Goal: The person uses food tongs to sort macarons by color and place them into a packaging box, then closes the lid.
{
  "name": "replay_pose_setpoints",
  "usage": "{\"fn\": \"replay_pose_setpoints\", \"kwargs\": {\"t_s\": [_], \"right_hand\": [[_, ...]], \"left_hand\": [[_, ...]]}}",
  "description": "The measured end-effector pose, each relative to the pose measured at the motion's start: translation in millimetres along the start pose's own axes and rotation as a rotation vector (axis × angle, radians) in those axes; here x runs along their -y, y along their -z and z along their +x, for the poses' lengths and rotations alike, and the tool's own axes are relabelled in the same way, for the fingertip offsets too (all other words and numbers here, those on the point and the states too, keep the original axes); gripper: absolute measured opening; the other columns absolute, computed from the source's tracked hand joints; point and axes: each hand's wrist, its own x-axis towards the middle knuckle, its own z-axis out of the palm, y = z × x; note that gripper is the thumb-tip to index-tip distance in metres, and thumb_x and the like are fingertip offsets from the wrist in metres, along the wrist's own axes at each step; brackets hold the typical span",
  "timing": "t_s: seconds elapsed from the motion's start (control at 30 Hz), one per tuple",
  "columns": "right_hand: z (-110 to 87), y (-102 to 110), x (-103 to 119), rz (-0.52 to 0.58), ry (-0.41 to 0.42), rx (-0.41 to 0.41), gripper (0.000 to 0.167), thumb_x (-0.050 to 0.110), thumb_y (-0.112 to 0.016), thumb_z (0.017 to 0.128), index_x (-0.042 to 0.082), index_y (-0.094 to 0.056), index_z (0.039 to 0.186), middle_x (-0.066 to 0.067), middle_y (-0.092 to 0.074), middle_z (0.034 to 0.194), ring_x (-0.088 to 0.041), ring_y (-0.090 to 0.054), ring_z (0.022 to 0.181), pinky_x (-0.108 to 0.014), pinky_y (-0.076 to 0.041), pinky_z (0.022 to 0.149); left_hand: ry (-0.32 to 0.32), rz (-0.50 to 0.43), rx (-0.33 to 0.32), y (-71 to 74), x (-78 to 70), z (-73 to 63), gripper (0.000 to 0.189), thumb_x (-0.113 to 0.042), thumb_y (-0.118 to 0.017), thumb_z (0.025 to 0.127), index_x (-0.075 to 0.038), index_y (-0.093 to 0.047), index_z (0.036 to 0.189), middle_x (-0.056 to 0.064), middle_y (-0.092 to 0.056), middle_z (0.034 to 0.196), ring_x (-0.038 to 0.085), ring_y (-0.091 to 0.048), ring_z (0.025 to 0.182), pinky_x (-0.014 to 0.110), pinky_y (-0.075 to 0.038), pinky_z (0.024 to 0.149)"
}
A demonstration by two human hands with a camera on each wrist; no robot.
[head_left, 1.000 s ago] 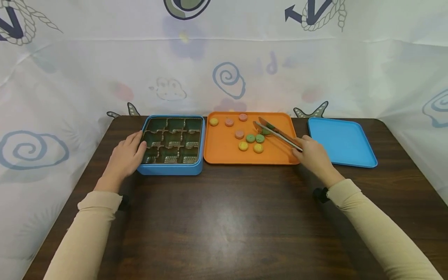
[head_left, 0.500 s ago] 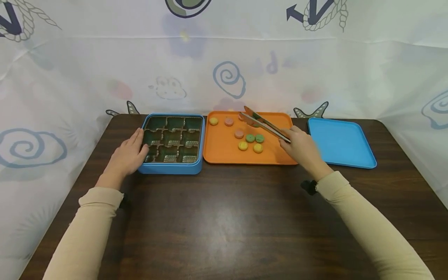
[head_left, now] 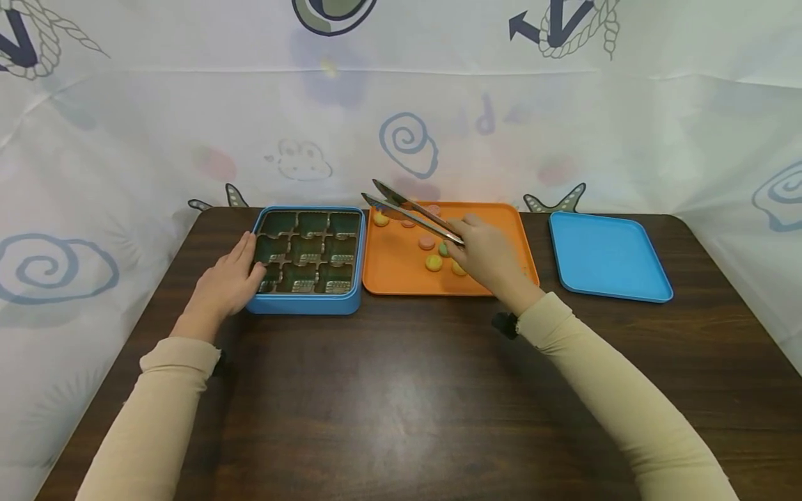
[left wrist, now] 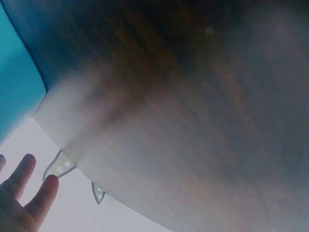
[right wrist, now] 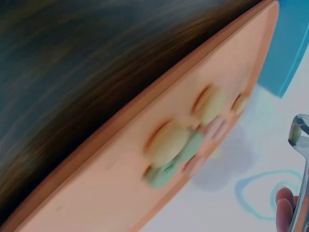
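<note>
My right hand (head_left: 491, 254) grips a pair of metal tongs (head_left: 416, 214), pointing left over the orange tray (head_left: 401, 284). The tips stand apart near the tray's back left corner; whether anything lies between them I cannot tell. Pink, yellow and green macarons (head_left: 434, 263) lie on the tray, some partly hidden by the hand and tongs. The right wrist view shows the tongs' metal end (right wrist: 299, 130) beside the fingers. My left hand (head_left: 225, 282) rests with extended fingers against the left side of a blue box (head_left: 307, 304), which has a dark compartmented insert (head_left: 307, 247).
A flat blue tray (head_left: 614, 257) lies to the right of the orange one. All stand along the back of a dark wooden table (head_left: 388, 396). A printed white cloth (head_left: 250, 118) hangs behind it. The box and the orange tray lie side by side.
The right hand has carried the tongs leftward across the orange tray, from around a green macaron at its right to above its back left corner. The left hand stays at the box.
</note>
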Motion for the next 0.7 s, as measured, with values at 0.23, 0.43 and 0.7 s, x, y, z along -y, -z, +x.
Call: {"fn": "replay_pose_setpoints", "kwargs": {"t_s": [0.23, 0.43, 0.7], "right_hand": [[12.6, -12.8, 23.9, -0.055, 0.097, -0.012, 0.032, 0.024, -0.063, 0.092, 0.007, -0.066, 0.118, -0.012, -0.065, 0.095, -0.02, -0.059, 0.058, -0.033, -0.049, 0.051], [18.6, -22.9, 36.4, -0.074, 0.102, 0.041, 0.033, 0.021, -0.064, 0.091, 0.007, -0.064, 0.121, -0.009, -0.066, 0.099, -0.02, -0.067, 0.067, -0.031, -0.055, 0.057], [22.0, -32.7, 43.0, -0.029, 0.107, 0.073, 0.033, 0.02, -0.065, 0.091, 0.004, -0.065, 0.119, -0.011, -0.067, 0.107, -0.022, -0.069, 0.073, -0.031, -0.056, 0.06]], "left_hand": [[0.007, -0.004, -0.002, 0.9, -0.8, -1.0, 0.066, -0.039, -0.016, 0.102, -0.004, 0.009, 0.152, 0.019, 0.006, 0.16, 0.055, -0.02, 0.137, 0.069, -0.022, 0.108], [0.008, -0.013, -0.003, -0.1, -0.4, -0.1, 0.067, -0.04, -0.015, 0.101, -0.005, 0.009, 0.152, 0.018, 0.007, 0.16, 0.055, -0.021, 0.137, 0.07, -0.022, 0.107], [0.007, -0.018, 0.003, -0.2, -1.6, 0.0, 0.067, -0.041, -0.015, 0.101, -0.005, 0.01, 0.152, 0.018, 0.008, 0.16, 0.054, -0.019, 0.138, 0.069, -0.023, 0.107]]}}
